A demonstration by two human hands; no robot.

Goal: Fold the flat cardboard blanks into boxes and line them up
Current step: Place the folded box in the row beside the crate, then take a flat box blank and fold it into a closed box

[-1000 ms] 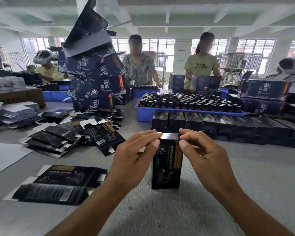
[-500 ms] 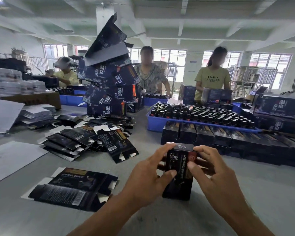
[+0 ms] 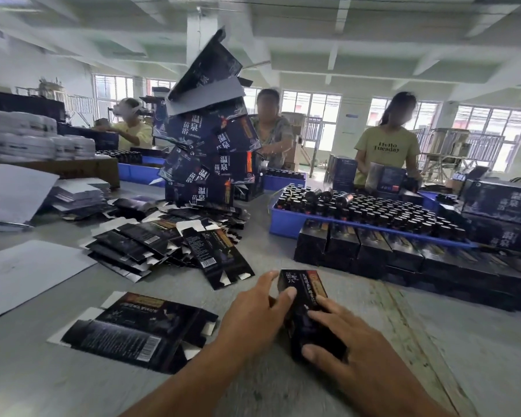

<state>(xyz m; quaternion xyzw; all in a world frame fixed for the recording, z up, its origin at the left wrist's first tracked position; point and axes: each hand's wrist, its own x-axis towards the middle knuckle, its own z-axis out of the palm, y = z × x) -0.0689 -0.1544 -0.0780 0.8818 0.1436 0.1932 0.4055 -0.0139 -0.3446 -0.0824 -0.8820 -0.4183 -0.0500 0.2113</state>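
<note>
black cardboard makes up the small folded box [image 3: 306, 308] low in the middle of the frame. it lies tipped back on the grey table [image 3: 463, 341], its top end pointing away from the person. half a second ago it stood more upright, and a second ago it stood straight up while both sets of fingertips pinched its top flap. now the hands have slid down its sides.

the left hand [image 3: 253, 314] curls round the left side of the box, thumb on the front face near the top. the right hand [image 3: 352, 344] curls round the lower right part, with its fingers laid over the front and its thumb near the bottom end. both hands grip the box.

just left of the hands, in the lower left, two flat blanks [image 3: 136, 329] lie on the table, one partly over the other. further up and left is a messy pile of flat blanks [image 3: 169, 245], in the same spot as before. behind that pile a leaning stack of big dark blue boxes [image 3: 211, 152] reaches toward the top of the frame.

on the right side, a row of finished boxes [image 3: 403, 254] stands side by side, and right behind it is a blue tray [image 3: 283, 227] full of dark bottles. three other people work at the far side of the table. the view has dipped a little lower than it was before, and the picture is a bit blurred.
</note>
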